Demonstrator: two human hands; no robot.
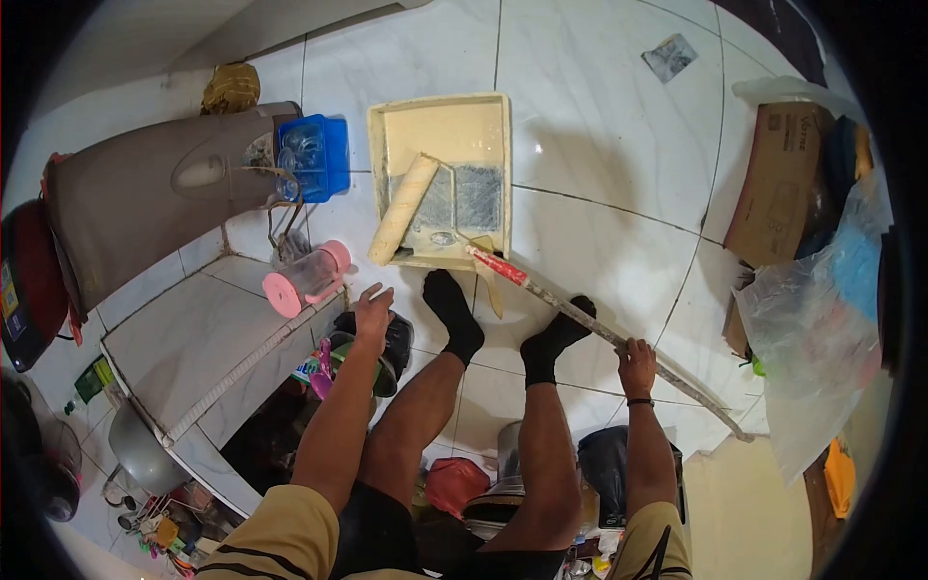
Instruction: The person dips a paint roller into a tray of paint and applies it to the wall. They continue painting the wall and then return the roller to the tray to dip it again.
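My right hand grips the long pole of a paint roller. The roller head, coated in cream paint, rests in a cream paint tray on the white tiled floor ahead of my feet. My left hand is stretched out with fingers apart, empty, just beside the tiled counter's edge and close to a pink-capped plastic jar. My legs in black socks stand between the two hands.
A tiled counter lies at left, with a grey appliance and a blue plastic container beyond it. A cardboard box and plastic bags stand at right. Clutter sits under the counter and behind my legs.
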